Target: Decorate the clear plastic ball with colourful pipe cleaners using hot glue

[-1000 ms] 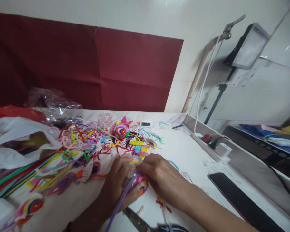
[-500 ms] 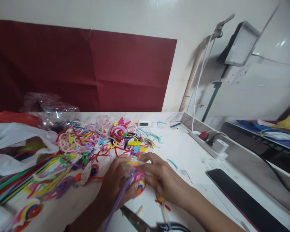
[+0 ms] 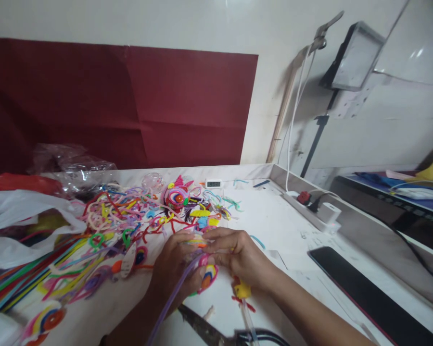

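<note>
My left hand (image 3: pixel 178 262) is closed around a roundish pipe-cleaner craft piece (image 3: pixel 208 278) with coiled orange, blue, yellow and pink stems. A long purple pipe cleaner (image 3: pixel 173 302) trails from the piece toward me, across my left hand. From the right, my right hand (image 3: pixel 238 254) pinches the piece's upper side, thumb and fingers pressed against it. Much of the piece is hidden by fingers. Below the hands lie scissors (image 3: pixel 202 327) and a yellow-ended clear stick (image 3: pixel 243 290). Farther back sits a finished-looking pink coiled figure (image 3: pixel 178 196) with an orange-centred eye.
Loose pipe cleaners (image 3: pixel 119 211) are heaped at left, beside plastic bags (image 3: pixel 18 216) and long straight stems (image 3: pixel 32 274). A small digital clock (image 3: pixel 213 184) stands at the back. On the right are a black phone (image 3: pixel 361 293), a power strip (image 3: pixel 310 211) and a lamp (image 3: pixel 359 57).
My right hand has shifted slightly, its fingers now flatter over the top of the piece. More of the piece's striped coil shows beneath the hands. The view has tilted a little.
</note>
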The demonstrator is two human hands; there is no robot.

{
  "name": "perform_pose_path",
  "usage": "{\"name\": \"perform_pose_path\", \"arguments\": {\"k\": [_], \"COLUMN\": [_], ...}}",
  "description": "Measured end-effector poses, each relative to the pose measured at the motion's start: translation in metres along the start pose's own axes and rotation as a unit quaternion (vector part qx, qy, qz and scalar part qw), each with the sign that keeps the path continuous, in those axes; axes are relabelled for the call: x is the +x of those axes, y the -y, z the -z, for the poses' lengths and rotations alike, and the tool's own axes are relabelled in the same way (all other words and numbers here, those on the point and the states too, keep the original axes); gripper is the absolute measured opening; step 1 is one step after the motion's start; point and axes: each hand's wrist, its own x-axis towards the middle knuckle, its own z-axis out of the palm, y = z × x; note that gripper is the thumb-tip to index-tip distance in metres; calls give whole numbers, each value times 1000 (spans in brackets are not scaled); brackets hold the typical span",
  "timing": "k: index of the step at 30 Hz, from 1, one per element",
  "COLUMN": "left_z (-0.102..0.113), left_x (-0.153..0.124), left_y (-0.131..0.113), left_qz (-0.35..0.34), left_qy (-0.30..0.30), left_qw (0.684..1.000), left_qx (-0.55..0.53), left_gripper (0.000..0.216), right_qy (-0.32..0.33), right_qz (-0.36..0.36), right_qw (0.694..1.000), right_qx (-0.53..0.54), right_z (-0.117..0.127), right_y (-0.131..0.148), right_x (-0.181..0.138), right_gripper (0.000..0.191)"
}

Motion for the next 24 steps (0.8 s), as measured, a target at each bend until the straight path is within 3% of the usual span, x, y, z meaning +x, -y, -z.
{"name": "perform_pose_path", "arguments": {"k": [5,10,16,24], "left_z": [0,4,4,-8], "left_x": [-7,-11,-7,-22], "left_y": [6,10,8,15], "left_qz": [16,59,70,129], "left_qy": [24,56,34,4], "left_qw": [999,996,996,991], "left_qx": [-15,-47,-39,-41], "left_gripper": [32,32,31,22], "right_qy": [-7,-6,-9,-3], "right_qz": [-32,-10,3,-10], "right_qw": [999,999,999,999], "right_qx": [30,43,45,48], "right_z": [0,1,2,3], "right_y": [-1,-6,-9,-12], "right_x": [5,12,17,20], "right_gripper": [29,34,32,39]}}
